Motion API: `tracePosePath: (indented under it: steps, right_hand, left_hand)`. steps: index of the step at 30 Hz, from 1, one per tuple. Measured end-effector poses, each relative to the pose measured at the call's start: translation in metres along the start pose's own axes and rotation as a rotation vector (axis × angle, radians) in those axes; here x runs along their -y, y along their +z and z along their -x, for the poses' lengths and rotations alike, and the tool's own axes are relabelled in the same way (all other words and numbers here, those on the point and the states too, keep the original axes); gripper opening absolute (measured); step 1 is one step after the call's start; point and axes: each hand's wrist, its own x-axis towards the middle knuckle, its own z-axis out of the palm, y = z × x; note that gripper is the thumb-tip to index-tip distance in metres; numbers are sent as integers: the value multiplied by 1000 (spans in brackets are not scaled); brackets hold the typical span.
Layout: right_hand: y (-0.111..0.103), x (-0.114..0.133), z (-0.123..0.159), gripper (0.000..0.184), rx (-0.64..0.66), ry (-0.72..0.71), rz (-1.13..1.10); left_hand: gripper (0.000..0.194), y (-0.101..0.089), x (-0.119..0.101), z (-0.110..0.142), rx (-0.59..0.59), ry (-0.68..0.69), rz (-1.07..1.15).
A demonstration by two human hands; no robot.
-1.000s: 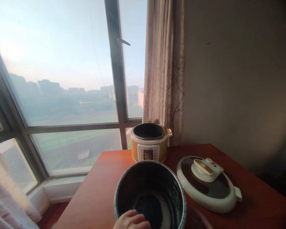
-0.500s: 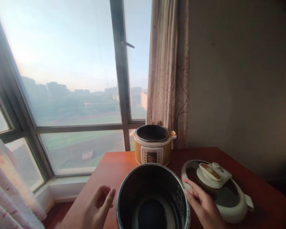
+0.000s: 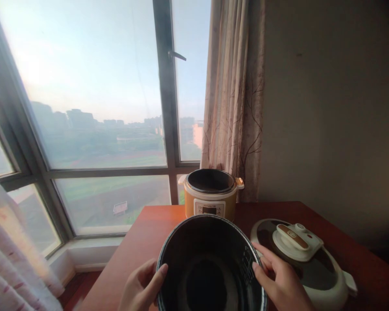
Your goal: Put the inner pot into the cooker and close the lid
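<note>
A dark inner pot (image 3: 210,242) with a thin pale rim is tilted so that I look down into it. My left hand (image 3: 144,283) grips its left rim, thumb over the edge and fingers outside. On the opposite side my right hand (image 3: 277,276) holds the right rim, the thumb inside near pale markings on the wall. Just behind the pot stands an orange and white electric cooker (image 3: 189,203), open at the top, its front panel partly hidden by the pot's rim. The pot's underside is out of sight.
A white cooker lid (image 3: 324,276) with a brown-topped handle lies on the reddish wooden table (image 3: 162,216) at the right. Behind are a large window (image 3: 100,86), a patterned curtain (image 3: 227,99) and a dark wall. Another curtain (image 3: 13,259) hangs at the lower left.
My left hand has moved right and closed on the pot's left rim; before, it was apart from it. The pot now rises higher in view, covering more of the cooker's panel.
</note>
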Motion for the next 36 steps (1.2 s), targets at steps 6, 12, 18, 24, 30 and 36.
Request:
tracePosePath:
  steps: [6,12,18,24,30,36]
  right_hand:
    - [-13,93,-54,59,-201,-277,153]
    - [-26,166,-151,55,-401,-559,415]
    - [-33,175,-228,56,-391,-464,717]
    - [-28,162,-259,46,-373,-360,786]
    - [-23,150,-269,38,-339,-248,863]
    - [-16,142,-274,31,-254,-179,934]
  left_hand:
    - [39,-4,-50,-46,-109,304,67]
    - [38,16,-115,-150,-339,613,-74]
    - [35,38,-143,-239,-308,568,-314]
    - [34,55,-133,-273,-279,457,-312]
    - [33,65,-119,-288,-233,333,-326]
    - [27,66,-109,-301,-170,259,-381]
